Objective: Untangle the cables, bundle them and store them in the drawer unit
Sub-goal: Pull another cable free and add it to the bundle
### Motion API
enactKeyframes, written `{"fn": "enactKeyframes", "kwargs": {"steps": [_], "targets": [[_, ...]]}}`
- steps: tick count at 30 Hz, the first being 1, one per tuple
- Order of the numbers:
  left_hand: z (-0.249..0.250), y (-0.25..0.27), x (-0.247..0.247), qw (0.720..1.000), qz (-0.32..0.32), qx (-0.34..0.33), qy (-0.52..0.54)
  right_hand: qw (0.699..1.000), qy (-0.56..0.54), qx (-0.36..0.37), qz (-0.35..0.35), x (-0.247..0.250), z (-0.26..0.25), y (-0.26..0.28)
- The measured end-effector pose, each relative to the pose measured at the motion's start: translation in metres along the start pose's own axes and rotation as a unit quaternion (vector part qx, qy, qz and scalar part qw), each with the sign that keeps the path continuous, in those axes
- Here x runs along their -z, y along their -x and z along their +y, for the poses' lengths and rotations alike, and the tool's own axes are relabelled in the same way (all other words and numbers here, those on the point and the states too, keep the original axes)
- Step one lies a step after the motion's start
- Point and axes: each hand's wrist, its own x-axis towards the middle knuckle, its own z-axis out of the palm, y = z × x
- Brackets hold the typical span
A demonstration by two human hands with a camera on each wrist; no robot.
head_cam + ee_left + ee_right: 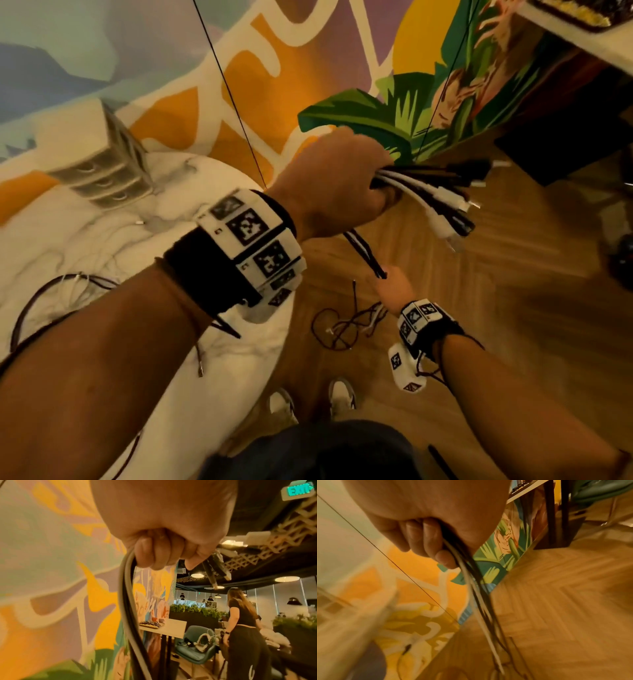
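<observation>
My left hand [342, 181] is raised beside the table and grips a bundle of black and white cables [442, 202] near their plug ends, which fan out to the right. The strands run down to my right hand [392, 289], which grips them lower. Below it their tails lie tangled on the wooden floor [346, 325]. In the left wrist view the left hand [163, 550] is curled round the cables [126, 601]. The right wrist view shows the right hand [433, 545] closed on the hanging strands [476, 588]. The white drawer unit [99, 161] stands on the marble table [171, 212], far left.
More loose cables [51, 291] lie on the table's left side. My shoes [339, 397] stand by the table edge. A painted wall [308, 68] is ahead, with a thin black wire [233, 99] across it. A person [243, 622], a blue chair [195, 650] and a side table [171, 628] are behind.
</observation>
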Motion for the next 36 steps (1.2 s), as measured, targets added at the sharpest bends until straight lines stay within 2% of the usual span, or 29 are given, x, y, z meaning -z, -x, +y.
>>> {"fn": "enactKeyframes", "kwargs": {"steps": [3,7,10,12,14,16,19,21,23,25,28,29,30,33,36], "targets": [[-0.012,0.006,0.023,0.993,0.04,-0.031,-0.103,0.997,0.018,-0.069,0.028,-0.002,0.028,-0.012],[-0.022,0.008,0.04,0.974,0.094,-0.043,-0.201,0.986,0.024,-0.166,0.008,-0.009,0.062,-0.028],[-0.024,0.007,0.041,0.966,0.075,-0.039,-0.245,0.971,0.02,-0.231,-0.057,-0.016,0.077,-0.035],[-0.025,0.008,0.032,0.958,0.041,-0.049,-0.279,0.964,-0.024,-0.256,-0.065,-0.017,0.072,-0.043],[-0.026,0.008,0.029,0.954,0.019,-0.052,-0.296,0.969,-0.047,-0.244,-0.003,-0.013,0.06,-0.05],[-0.028,0.006,0.035,0.954,0.022,-0.028,-0.297,0.978,0.025,-0.204,0.044,-0.005,0.058,-0.053],[-0.035,0.005,0.048,0.954,0.065,-0.01,-0.291,0.963,0.191,-0.189,-0.002,0.009,0.071,-0.053],[-0.038,0.004,0.051,0.953,0.086,-0.02,-0.29,0.959,0.185,-0.214,-0.006,0.019,0.074,-0.054],[-0.035,0.002,0.049,0.95,0.088,-0.025,-0.299,0.964,0.131,-0.23,0.014,0.024,0.071,-0.06],[-0.032,-0.001,0.048,0.951,0.085,-0.024,-0.295,0.97,0.094,-0.212,0.075,0.026,0.062,-0.065],[-0.034,-0.005,0.05,0.956,0.114,-0.03,-0.269,0.968,0.113,-0.151,0.163,0.027,0.058,-0.067],[-0.036,-0.006,0.051,0.956,0.131,-0.039,-0.259,0.966,0.157,-0.134,0.154,0.027,0.062,-0.066],[-0.036,-0.008,0.051,0.956,0.146,-0.048,-0.251,0.958,0.231,-0.133,0.108,0.027,0.068,-0.065],[-0.03,-0.009,0.036,0.961,0.149,-0.069,-0.222,0.893,0.42,-0.145,-0.068,0.024,0.092,-0.059],[-0.027,-0.009,0.002,0.977,0.133,-0.062,-0.155,0.882,0.432,-0.142,-0.124,0.021,0.101,-0.062]]}}
